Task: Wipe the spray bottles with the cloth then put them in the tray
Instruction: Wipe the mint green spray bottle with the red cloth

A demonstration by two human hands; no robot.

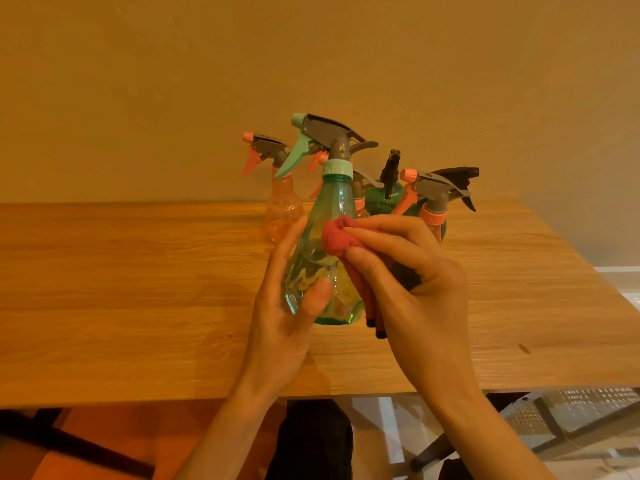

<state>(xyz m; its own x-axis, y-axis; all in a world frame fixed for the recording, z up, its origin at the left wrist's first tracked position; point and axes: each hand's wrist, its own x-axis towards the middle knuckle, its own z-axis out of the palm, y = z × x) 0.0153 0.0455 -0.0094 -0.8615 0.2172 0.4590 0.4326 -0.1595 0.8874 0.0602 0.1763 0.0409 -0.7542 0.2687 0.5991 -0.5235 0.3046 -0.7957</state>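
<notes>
Nearest, the left hand [289,299] grips the teal spray bottle [323,258] upright above the wooden table [138,289], hiding its left side. The right hand [412,271] pinches a red cloth [337,239] against its shoulder. Behind, an orange bottle [282,209] stands clear; a dark green bottle [384,197] and others are half hidden, their number uncertain.

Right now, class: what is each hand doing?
Left hand: holds the teal spray bottle by its lower body.
Right hand: pinches the red cloth against that bottle.
</notes>
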